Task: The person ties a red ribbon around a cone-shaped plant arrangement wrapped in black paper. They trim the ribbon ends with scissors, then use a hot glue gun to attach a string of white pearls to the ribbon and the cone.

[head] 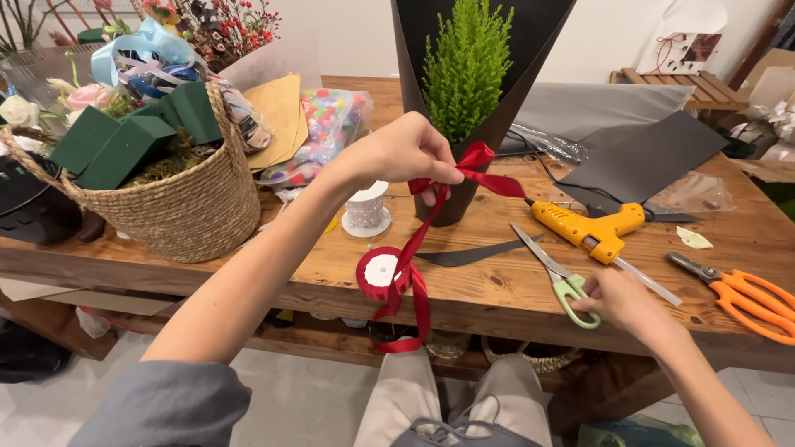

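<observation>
Red satin ribbon (464,170), knotted w/ loose tail

Red ribbon (464,165), green-handled scissors (567,285), yellow glue gun (592,228) (black wrap (497,124) around green plant (466,66)).

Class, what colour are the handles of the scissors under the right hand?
Light green scissors, seen in the head view.

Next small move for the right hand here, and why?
Probably close the right hand on the green-handled scissors and lift them. Its fingers already rest at the handles, while the left hand pinches the red ribbon tied around the black paper cone, with the tail uncut from its spool.
</observation>
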